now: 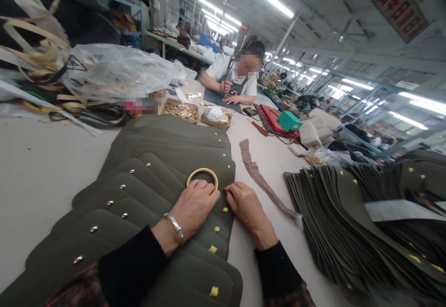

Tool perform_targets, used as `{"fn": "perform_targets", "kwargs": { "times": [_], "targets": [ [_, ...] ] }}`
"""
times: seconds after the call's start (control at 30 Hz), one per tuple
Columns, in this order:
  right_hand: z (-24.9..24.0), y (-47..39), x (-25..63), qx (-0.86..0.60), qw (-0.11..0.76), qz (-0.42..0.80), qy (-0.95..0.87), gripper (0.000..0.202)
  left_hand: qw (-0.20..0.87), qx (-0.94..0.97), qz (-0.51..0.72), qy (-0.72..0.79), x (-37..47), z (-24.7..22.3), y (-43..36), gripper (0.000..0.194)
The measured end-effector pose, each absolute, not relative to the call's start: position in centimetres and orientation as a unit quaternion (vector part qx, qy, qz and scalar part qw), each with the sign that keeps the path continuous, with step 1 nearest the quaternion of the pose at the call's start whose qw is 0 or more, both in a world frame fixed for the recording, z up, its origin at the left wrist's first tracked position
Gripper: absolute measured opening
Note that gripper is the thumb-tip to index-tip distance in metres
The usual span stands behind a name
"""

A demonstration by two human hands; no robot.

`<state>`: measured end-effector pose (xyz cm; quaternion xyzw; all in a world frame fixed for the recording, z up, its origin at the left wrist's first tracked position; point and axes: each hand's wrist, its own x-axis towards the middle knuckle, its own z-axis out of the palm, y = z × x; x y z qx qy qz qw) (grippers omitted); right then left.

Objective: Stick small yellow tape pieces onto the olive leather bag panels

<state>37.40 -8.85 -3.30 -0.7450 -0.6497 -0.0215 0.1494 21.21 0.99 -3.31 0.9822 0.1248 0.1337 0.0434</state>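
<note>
My left hand [197, 205], a silver bangle at its wrist, is closed around the lower side of a roll of yellow tape [203, 171]. Beneath it lie overlapping dark green panels [139, 232], fanned out across the table, with gold studs [110, 203] along their left part. Small yellow tape pieces [216, 229] dot the right edges of the nearer panels. At that right edge my right hand [245, 205] has its thumb and forefinger pinched together; whatever is between them is hidden or too small to make out.
On the right stands a thick stack of green panels [324, 218]. A brown strip [258, 172] lies between. Boxes of gold hardware [181, 110] sit beyond the panels. Across the table a person [240, 75] works on a dark piece. Plastic bags [118, 70] and straps crowd the left.
</note>
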Motion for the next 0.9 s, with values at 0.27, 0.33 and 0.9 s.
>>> {"fn": "perform_targets", "kwargs": {
  "times": [0.27,0.33,0.9],
  "targets": [
    [-1.0,-5.7,37.1,-0.811,0.050,0.032,-0.582,0.016,0.037,0.982,0.153,0.103,21.1,-2.9,1.5,0.014],
    [-0.9,-5.5,37.3,-0.813,0.056,0.041,-0.578,0.015,0.046,0.981,0.162,0.094,21.0,-2.6,1.5,0.014],
    [-2.4,-9.1,37.0,-0.771,0.344,0.153,-0.514,0.020,0.192,0.915,0.339,0.109,20.3,-3.6,2.4,0.022]
  ]
}}
